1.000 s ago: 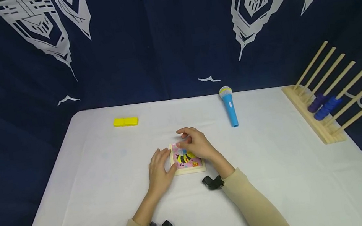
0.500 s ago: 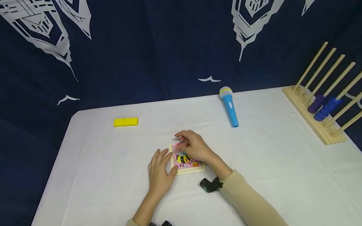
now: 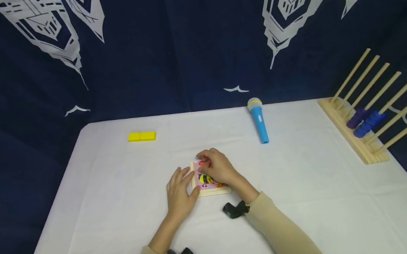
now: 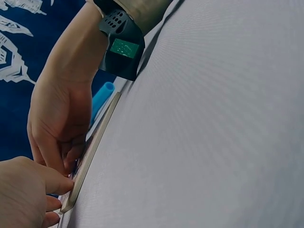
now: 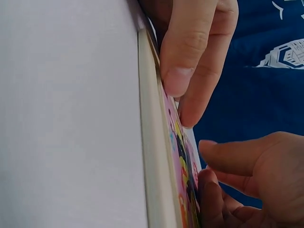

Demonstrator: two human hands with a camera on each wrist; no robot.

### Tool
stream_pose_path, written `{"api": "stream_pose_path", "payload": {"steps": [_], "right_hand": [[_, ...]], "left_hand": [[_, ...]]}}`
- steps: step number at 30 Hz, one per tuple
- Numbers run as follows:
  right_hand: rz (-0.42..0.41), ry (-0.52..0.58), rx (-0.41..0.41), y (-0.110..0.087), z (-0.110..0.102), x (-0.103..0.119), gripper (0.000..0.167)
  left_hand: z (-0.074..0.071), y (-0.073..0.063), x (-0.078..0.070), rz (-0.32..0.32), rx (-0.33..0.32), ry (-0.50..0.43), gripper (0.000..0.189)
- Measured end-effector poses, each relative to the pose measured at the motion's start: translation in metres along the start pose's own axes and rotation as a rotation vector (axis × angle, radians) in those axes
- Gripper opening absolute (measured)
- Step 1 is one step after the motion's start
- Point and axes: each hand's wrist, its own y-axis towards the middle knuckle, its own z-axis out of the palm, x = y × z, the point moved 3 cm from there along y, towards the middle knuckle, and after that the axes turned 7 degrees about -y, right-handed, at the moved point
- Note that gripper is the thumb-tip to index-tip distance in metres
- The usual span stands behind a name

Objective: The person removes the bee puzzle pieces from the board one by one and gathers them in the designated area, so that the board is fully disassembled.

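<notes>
A small picture puzzle (image 3: 204,182) in a pale wooden frame lies mid-table, showing a yellow and black bee on pink. My left hand (image 3: 179,194) rests at its left side, thumb on the near left part of the frame and fingertips along the left edge. Over the upper part of the picture, my right hand (image 3: 220,167) has its thumb and bent fingers down close to the surface, covering some of the bee. In the right wrist view, the right thumb and curled fingers meet the picture (image 5: 183,166) near its far side; I cannot tell whether they pinch a piece.
A yellow block (image 3: 141,136) lies at the back left. The blue toy microphone (image 3: 259,121) is behind and to the right of the puzzle. A wooden peg rack (image 3: 354,140) with purple and blue beads leans outward at the right table edge. A dark patterned curtain (image 3: 162,54) hangs behind.
My right hand has shifted slightly left and toward me over the puzzle, uncovering a red detail at its top. The left hand stays in place.
</notes>
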Motion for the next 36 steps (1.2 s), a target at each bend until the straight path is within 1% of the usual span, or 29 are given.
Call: {"api": "stream_pose_path", "payload": {"steps": [7, 12, 21, 28, 36], "right_hand": [[0.013, -0.044, -0.016, 0.0, 0.006, -0.002, 0.032], [0.017, -0.085, -0.023, 0.001, 0.01, -0.003, 0.03], [0.023, -0.095, -0.037, 0.0, 0.01, -0.002, 0.026], [0.031, -0.047, -0.058, 0.001, 0.007, -0.003, 0.023], [0.032, 0.121, -0.083, 0.002, 0.004, -0.004, 0.011]], "left_hand": [[0.0, -0.001, 0.0, -0.002, 0.0, 0.017, 0.047], [-0.001, -0.002, 0.001, -0.008, 0.0, 0.01, 0.047], [0.0, -0.002, 0.001, -0.003, -0.006, 0.012, 0.048], [0.001, -0.001, 0.001, 0.01, -0.016, 0.012, 0.048], [0.001, 0.001, 0.001, 0.012, -0.011, 0.015, 0.048]]}}
